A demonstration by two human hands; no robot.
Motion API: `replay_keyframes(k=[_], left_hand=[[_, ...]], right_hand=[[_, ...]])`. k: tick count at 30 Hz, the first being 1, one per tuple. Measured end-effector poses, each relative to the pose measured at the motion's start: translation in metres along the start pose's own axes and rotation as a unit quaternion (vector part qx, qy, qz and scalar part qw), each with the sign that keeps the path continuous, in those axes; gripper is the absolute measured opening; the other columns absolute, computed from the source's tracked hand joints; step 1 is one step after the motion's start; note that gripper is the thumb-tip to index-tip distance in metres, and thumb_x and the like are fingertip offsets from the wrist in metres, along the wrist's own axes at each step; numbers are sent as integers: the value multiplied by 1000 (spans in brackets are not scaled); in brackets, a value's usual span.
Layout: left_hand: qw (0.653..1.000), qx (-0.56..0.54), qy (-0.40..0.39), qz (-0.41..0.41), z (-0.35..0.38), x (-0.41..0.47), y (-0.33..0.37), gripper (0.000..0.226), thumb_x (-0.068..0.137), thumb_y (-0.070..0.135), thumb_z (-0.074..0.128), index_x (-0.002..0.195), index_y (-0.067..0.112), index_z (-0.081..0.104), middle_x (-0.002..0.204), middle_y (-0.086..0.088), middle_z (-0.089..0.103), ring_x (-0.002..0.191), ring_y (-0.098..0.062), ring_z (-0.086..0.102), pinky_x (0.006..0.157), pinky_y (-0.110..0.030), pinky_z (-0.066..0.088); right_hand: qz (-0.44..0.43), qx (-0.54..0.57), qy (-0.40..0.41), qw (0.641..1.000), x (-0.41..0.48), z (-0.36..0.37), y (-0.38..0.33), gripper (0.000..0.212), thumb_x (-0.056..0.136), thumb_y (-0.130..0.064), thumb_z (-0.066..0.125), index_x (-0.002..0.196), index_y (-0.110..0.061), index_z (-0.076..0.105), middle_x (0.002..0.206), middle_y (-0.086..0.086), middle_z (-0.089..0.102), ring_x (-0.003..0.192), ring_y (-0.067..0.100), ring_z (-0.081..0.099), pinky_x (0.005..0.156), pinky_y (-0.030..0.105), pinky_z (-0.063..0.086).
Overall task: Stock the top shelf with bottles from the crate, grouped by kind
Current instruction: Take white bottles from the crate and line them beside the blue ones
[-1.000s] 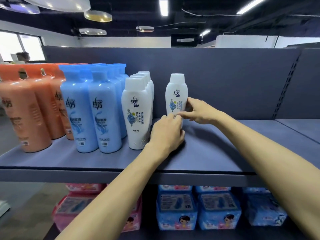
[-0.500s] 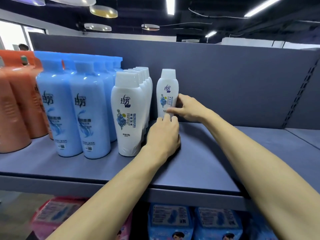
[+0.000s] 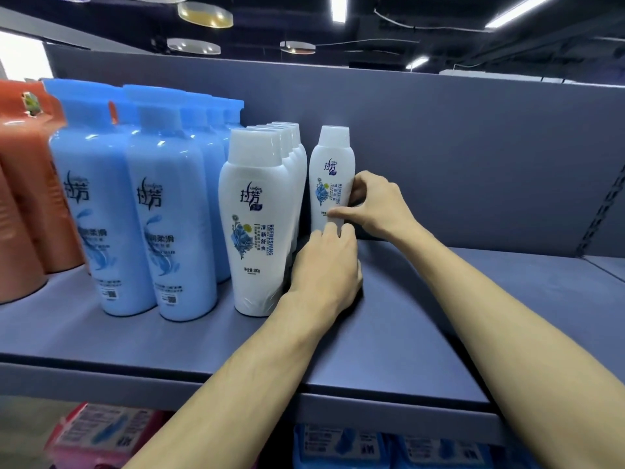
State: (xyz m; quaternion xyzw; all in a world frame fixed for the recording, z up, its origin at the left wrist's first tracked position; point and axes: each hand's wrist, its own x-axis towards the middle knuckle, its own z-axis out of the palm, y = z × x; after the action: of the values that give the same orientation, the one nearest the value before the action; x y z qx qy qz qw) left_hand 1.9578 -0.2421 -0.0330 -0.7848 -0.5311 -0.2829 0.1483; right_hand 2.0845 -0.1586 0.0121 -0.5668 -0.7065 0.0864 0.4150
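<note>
Currently: white bottle (image 3: 329,170) upright at the top shelf's (image 3: 439,316) back, just right of the white row (image 3: 257,214).
Right hand (image 3: 378,208): grips its side, thumb across the label.
Left hand (image 3: 324,272): fingertips touching its base.

Far left: the leftmost bottles (image 3: 30,198) are standing on the top shelf (image 3: 439,316).
Middle: the large bottles (image 3: 169,214) are standing just right of them.
Next right: the small bottles (image 3: 257,214) are queuing front to back.
Back: the single bottle (image 3: 329,170) is standing just right of that row.
</note>
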Motion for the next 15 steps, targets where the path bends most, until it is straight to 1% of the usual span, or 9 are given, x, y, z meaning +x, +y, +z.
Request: replay_keyframes(k=[2,4,6,8,10,11,13,15], left_hand=[[1000,3,2,7,2,0,1,23,94,22,43,114,10,43,116,-12,51,101,-29,51,73,-30,30],[1000,15,0,20,3,-1,0,28,94,19,44,120,8,42,116,-12,51,100,-30,52,72,-31,31],[1000,21,-10,19,2,0,-4,30,92,15,45,121,7,41,114,-13,52,100,-32,53,75,-34,35],[1000,3,-14,3,-1,1,-8,24,90,10,45,113,9,42,110,-13,52,99,-34,54,70,-34,31],[1000,-19,-23,3,-2,-1,-5,21,89,9,45,109,9,42,108,-13,53,99,-34,54,68,-31,26],[999,-32,-27,9,-4,-2,-1,18,89,10,44,107,9,42,107,-13,53,98,-34,53,68,-31,26],[998,-56,-29,21,-12,-5,8,11,91,12,43,101,10,42,106,-13,52,96,-34,52,68,-34,30],[997,-60,-36,35,-26,-8,10,6,92,14,43,96,10,41,105,-15,51,96,-36,51,71,-40,37]], right_hand=[[3,-4,5,1000,-2,1,0,47,66,-36,89,103,-19,64,92,-10,73,88,8,69,76,26,55],[2,-21,-8,1000,-6,-1,-3,44,72,-31,86,106,-17,63,96,-7,72,90,10,69,79,28,56],[-1,-84,-33,996,-13,-12,-7,42,79,-28,80,113,-15,60,106,-1,70,97,17,66,86,36,55],[2,-164,-39,986,-28,-28,-11,39,84,-27,73,118,-16,58,116,4,65,102,24,62,90,40,53],[1,-200,-48,979,-54,-46,-13,36,86,-25,70,119,-17,58,115,3,65,102,24,61,90,41,53],[0,-210,-56,976,-69,-56,-16,35,87,-24,69,119,-18,58,113,2,65,102,24,62,90,40,53],[3,-227,-64,972,-98,-75,-26,33,88,-24,68,118,-18,57,112,2,66,101,22,62,90,40,53],[16,-247,-58,967,-119,-95,-38,31,88,-24,66,117,-19,57,114,2,65,103,23,61,90,40,53]])
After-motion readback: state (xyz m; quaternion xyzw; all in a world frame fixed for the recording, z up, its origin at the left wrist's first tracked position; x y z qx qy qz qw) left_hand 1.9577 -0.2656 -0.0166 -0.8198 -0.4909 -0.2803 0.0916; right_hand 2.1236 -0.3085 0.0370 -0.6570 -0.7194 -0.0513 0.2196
